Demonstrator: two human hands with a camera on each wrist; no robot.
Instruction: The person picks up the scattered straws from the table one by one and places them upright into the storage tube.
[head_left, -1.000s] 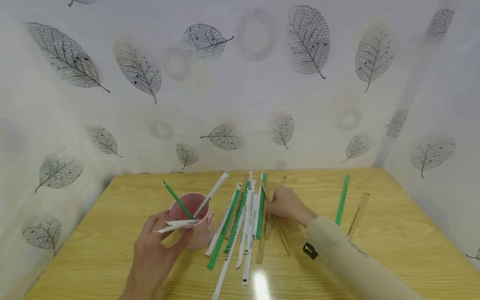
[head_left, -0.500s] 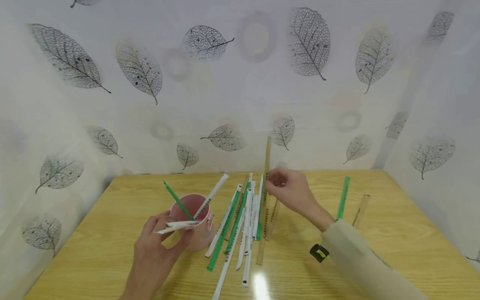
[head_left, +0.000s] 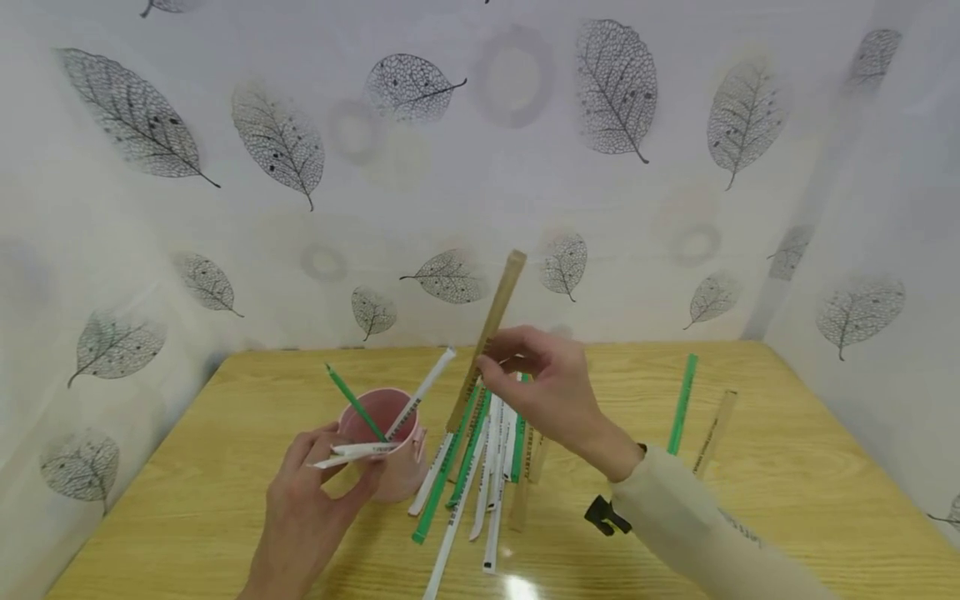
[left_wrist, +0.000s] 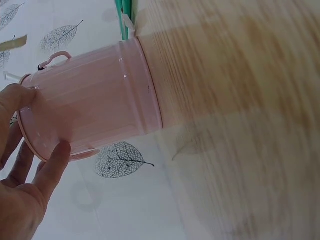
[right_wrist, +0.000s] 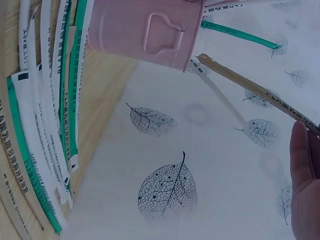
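My left hand [head_left: 311,508] grips the pink bucket [head_left: 401,479] near its rim, thumb and fingers on opposite sides. The bucket stands upright on the table and has small side handles, one of them seen in the right wrist view. A green wrapped straw [head_left: 351,398] and several white wrapped straws [head_left: 425,388] lean out of it. My right hand [head_left: 551,396] pinches a brown paper-wrapped straw [head_left: 498,304] between thumb and fingers. That straw is raised and tilted, its lower end close to the bucket's mouth in the right wrist view [right_wrist: 197,56].
A loose pile of white, green and brown wrapped straws [head_left: 453,500] lies right of the bucket. Farther right on the wooden table [head_left: 622,383] are a green straw [head_left: 682,404] and a brown one [head_left: 716,433]. Leaf-patterned cloth [head_left: 480,183] rises behind. A black buckle [head_left: 606,515] hangs at the right wrist.
My right hand has picked a brown wrapped straw from the pile, raised it and carried it left toward the bucket, tilting it. The left hand and bucket have stayed in place.
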